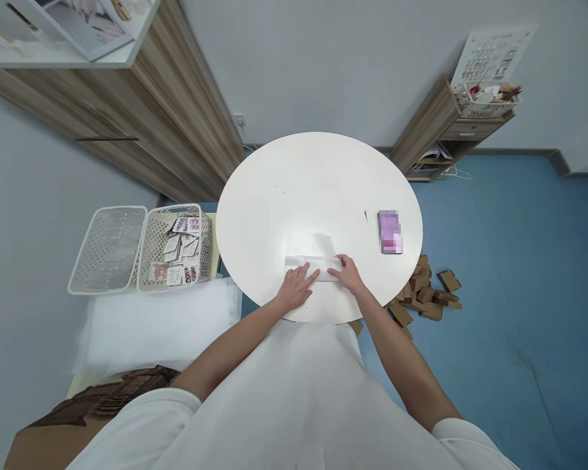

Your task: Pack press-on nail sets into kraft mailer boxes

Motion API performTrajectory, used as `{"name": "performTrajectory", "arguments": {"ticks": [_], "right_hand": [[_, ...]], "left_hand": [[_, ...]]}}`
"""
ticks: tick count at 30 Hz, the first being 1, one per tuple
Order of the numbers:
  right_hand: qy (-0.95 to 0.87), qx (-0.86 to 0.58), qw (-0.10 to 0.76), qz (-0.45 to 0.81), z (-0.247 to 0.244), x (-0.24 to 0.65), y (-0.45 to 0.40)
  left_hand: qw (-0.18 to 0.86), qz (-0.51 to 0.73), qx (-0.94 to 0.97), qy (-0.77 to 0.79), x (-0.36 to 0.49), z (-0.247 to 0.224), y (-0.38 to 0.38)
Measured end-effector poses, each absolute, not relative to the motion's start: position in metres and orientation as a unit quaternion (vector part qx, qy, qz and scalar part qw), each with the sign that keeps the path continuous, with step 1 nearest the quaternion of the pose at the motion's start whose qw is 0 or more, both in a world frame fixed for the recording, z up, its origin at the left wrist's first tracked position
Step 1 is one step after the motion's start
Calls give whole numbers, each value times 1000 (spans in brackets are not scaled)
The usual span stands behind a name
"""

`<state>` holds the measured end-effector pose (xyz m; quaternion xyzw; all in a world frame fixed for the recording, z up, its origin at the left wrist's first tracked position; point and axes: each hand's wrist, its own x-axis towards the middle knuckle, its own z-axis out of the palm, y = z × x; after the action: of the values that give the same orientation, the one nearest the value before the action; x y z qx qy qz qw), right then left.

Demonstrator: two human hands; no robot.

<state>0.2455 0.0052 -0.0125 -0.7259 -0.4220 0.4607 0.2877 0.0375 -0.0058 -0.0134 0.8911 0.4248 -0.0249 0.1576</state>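
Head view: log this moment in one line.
left hand: on white sheet; right hand: at sheet's right end; sheet: on white table; purple item: right of hands

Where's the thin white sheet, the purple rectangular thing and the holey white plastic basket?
Thin white sheet (320,262): head view, its near part.
Purple rectangular thing (389,230): head view, its middle.
Holey white plastic basket (206,241): head view, right wall.

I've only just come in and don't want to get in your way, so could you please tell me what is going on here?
A person has both hands on a white sheet that looks partly folded, near the table's front edge. The left hand lies on its near left part; the right hand is at its right end. A blurred purple item lies farther right on the table.
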Motion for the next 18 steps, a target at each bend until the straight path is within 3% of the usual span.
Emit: {"name": "performTrajectory", "arguments": {"ticks": [9,18], "right_hand": [[-362,-803,248,404,-15,229,-23],[-355,-786,281,420,1,219,-24]], "left_hand": [[200,-9,893,402,44,-18,-7],[269,-3,875,403,65,-12,-19]]}}
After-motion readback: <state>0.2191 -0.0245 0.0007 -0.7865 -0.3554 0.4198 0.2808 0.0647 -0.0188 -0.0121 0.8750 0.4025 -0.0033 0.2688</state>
